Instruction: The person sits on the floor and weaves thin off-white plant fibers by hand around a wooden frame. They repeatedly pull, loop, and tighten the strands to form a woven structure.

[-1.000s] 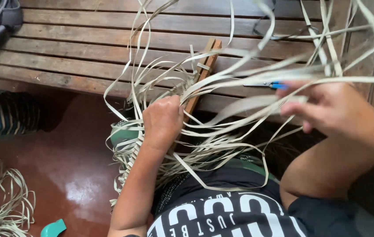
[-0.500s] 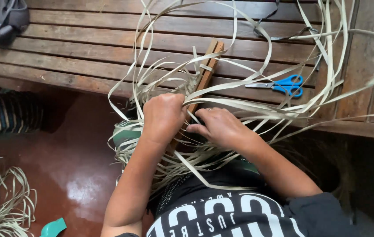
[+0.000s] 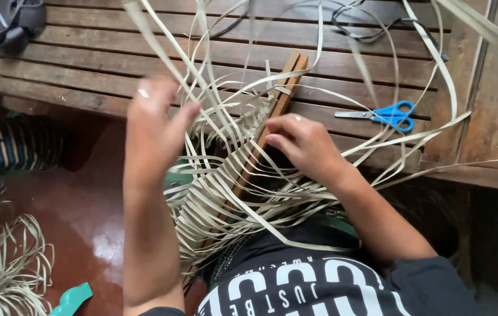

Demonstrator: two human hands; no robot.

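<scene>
The weaving strips (image 3: pixel 243 193) look like thin, pale dried plant fibre, matt and smooth. The bench (image 3: pixel 85 64) is slatted wood, weathered and rough-grained. The scissors (image 3: pixel 380 114) have shiny metal blades with glossy blue plastic handles. The floor (image 3: pixel 85 222) is glossy reddish brown, with a wet-looking sheen.

one head-worn view looks steeply down, close over the lap, facing a slatted wooden bench (image 3: pixel 85 64).

Soft daylight; floor (image 3: pixel 94 234) glare; left hand (image 3: pixel 154 126) motion-blurred, perhaps defocused
</scene>
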